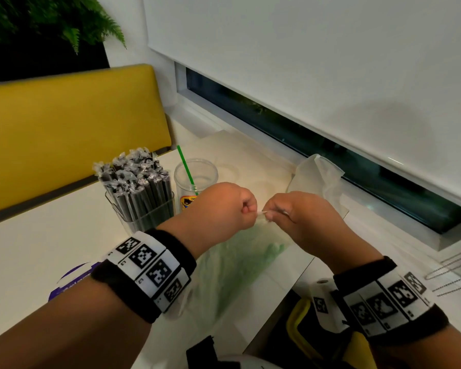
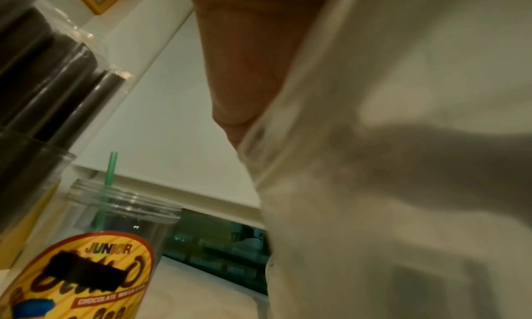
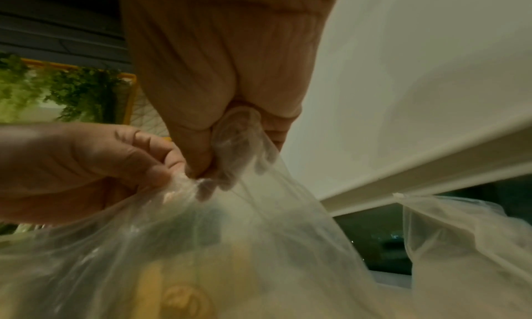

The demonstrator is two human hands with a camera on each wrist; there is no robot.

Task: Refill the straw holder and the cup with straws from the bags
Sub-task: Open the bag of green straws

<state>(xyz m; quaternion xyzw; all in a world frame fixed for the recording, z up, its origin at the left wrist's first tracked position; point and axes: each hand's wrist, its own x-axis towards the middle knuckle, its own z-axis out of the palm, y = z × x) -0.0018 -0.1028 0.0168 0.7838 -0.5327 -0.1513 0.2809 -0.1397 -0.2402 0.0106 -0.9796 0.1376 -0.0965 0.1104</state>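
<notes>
Both my hands, left [image 1: 224, 206] and right [image 1: 293, 211], pinch thin crinkly clear bag [image 3: 230, 244]. Beyond left: clear cup [image 2: 95, 244], label "JUNIOR".

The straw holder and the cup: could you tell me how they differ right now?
The straw holder is packed with wrapped black straws; the cup holds one green straw. The cup is round and bears a colourful label; the holder looks plain. Both are clear and stand upright, side by side.
</notes>
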